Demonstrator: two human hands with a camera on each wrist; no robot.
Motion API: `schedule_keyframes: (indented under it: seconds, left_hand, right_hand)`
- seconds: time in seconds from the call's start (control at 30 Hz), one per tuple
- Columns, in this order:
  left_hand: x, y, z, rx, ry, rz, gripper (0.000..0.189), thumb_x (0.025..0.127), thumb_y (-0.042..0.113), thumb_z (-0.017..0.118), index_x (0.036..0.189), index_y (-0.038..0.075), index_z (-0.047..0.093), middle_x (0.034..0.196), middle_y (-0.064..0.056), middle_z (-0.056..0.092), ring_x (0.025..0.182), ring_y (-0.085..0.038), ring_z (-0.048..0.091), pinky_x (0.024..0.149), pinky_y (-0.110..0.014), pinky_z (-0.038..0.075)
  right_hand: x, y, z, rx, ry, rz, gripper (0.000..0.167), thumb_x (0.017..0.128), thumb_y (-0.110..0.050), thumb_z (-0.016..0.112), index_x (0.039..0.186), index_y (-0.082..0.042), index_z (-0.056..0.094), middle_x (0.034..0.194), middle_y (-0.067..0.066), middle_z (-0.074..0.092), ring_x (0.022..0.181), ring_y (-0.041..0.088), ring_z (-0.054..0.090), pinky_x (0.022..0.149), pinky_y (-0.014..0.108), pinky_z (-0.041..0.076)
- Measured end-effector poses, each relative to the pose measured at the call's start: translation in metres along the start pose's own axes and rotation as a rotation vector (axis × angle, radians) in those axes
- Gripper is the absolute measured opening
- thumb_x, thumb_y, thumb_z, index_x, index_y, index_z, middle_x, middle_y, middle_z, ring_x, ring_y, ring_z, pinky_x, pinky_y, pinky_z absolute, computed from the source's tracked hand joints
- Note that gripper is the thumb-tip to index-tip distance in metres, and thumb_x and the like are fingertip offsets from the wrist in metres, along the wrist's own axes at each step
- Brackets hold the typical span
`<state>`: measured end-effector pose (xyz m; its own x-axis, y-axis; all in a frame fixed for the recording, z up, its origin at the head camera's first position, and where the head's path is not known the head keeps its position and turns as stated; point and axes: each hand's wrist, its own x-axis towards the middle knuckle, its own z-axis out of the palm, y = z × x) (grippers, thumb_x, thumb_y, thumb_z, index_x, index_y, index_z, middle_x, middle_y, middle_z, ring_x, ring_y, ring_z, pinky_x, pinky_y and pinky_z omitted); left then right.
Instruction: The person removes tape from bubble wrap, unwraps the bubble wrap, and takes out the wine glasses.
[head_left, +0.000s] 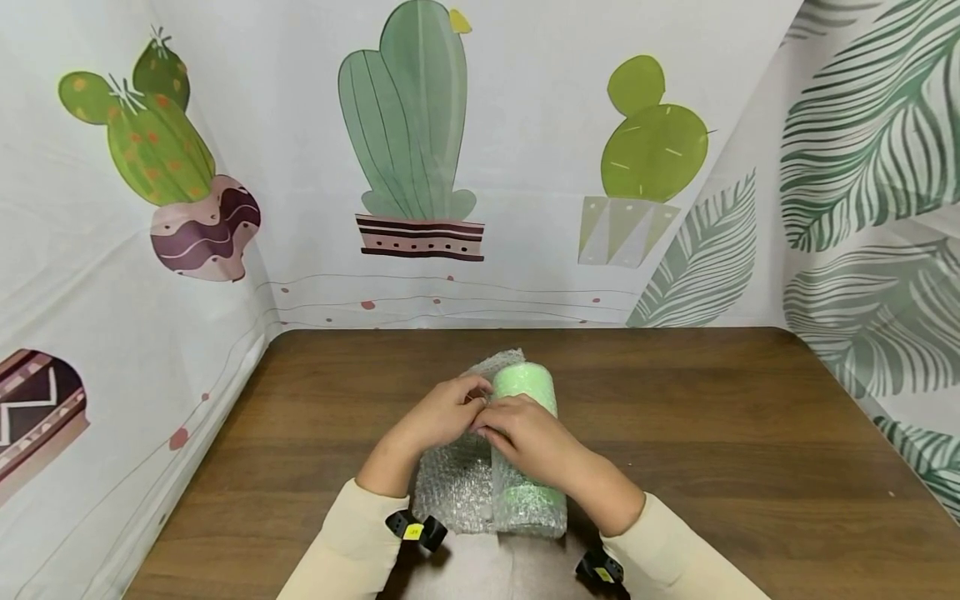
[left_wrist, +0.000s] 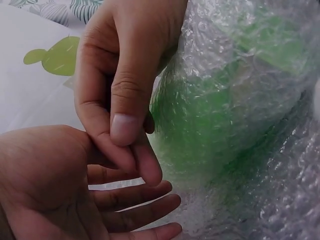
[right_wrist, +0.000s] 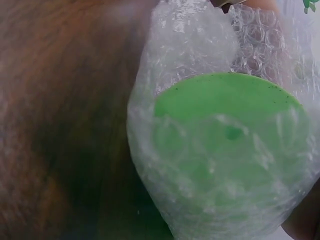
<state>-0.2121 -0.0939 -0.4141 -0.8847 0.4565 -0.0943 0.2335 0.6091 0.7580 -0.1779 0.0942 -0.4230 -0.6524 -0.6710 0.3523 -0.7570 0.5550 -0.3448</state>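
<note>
A green cylinder (head_left: 523,382) wrapped in clear bubble wrap (head_left: 453,487) lies lengthwise on the table, its round end (right_wrist: 230,105) showing through the wrap in the right wrist view. A loose flap of the wrap spreads to its left. My left hand (head_left: 447,412) and right hand (head_left: 528,433) meet at the fingertips above the wrap, beside the cylinder's left side. In the left wrist view, the right thumb lies along its bent fingers (left_wrist: 145,155), over the left thumb. The other left fingers (left_wrist: 135,195) extend fairly straight. Whatever may be between the fingertips is hidden.
The brown wooden table (head_left: 712,417) extends around the wrap on both sides. A white cloth (head_left: 525,167) printed with cacti and leaves hangs behind and at the sides. A black wrist camera (head_left: 416,531) sits at the left cuff, another (head_left: 600,570) at the right.
</note>
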Motion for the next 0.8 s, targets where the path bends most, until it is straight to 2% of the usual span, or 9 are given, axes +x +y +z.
schedule_keyframes:
  seconds: [0.13, 0.33, 0.53, 0.67, 0.8]
  left_hand:
    - [0.0, -0.001, 0.001, 0.011, -0.001, 0.002, 0.032, 0.105, 0.016, 0.043, 0.131, 0.011, 0.062, 0.114, -0.006, 0.069, 0.077, -0.015, 0.057, 0.068, -0.031, 0.049]
    - [0.0, -0.004, 0.002, 0.018, -0.01, 0.005, 0.033, 0.106, 0.017, 0.043, 0.132, 0.01, 0.062, 0.12, -0.007, 0.066, 0.082, -0.016, 0.06, 0.072, -0.033, 0.05]
    - [0.003, -0.009, 0.004, 0.036, -0.002, 0.013, 0.034, 0.106, 0.014, 0.045, 0.136, 0.005, 0.059, 0.129, -0.013, 0.065, 0.099, -0.019, 0.064, 0.081, -0.037, 0.054]
    - [0.004, -0.012, 0.004, 0.052, 0.001, 0.015, 0.035, 0.105, 0.013, 0.046, 0.137, 0.004, 0.058, 0.129, -0.014, 0.065, 0.104, -0.022, 0.065, 0.085, -0.041, 0.054]
    - [0.005, -0.013, 0.005, 0.073, 0.009, 0.013, 0.035, 0.105, 0.013, 0.047, 0.137, 0.003, 0.058, 0.137, -0.015, 0.062, 0.119, -0.03, 0.062, 0.096, -0.048, 0.053]
  right_hand:
    - [-0.001, 0.001, 0.0, -0.001, -0.009, 0.008, 0.016, 0.097, -0.009, 0.066, 0.11, -0.012, 0.075, 0.11, -0.002, 0.075, 0.11, 0.016, 0.068, 0.103, 0.042, 0.051]
    - [-0.003, 0.002, -0.002, -0.015, -0.032, 0.03, 0.019, 0.096, -0.01, 0.067, 0.113, -0.013, 0.074, 0.115, -0.002, 0.074, 0.115, 0.017, 0.066, 0.106, 0.045, 0.049]
    - [-0.004, 0.002, -0.003, -0.032, -0.032, 0.039, 0.02, 0.097, -0.012, 0.067, 0.117, -0.013, 0.072, 0.119, 0.0, 0.073, 0.118, 0.018, 0.065, 0.109, 0.044, 0.047]
    - [-0.006, 0.003, -0.005, -0.042, -0.034, 0.042, 0.021, 0.098, -0.013, 0.066, 0.118, -0.013, 0.072, 0.12, 0.0, 0.073, 0.119, 0.019, 0.065, 0.111, 0.045, 0.046]
    - [-0.007, 0.003, -0.008, -0.068, -0.03, 0.049, 0.022, 0.098, -0.013, 0.066, 0.119, -0.012, 0.072, 0.121, 0.0, 0.073, 0.119, 0.019, 0.065, 0.112, 0.046, 0.045]
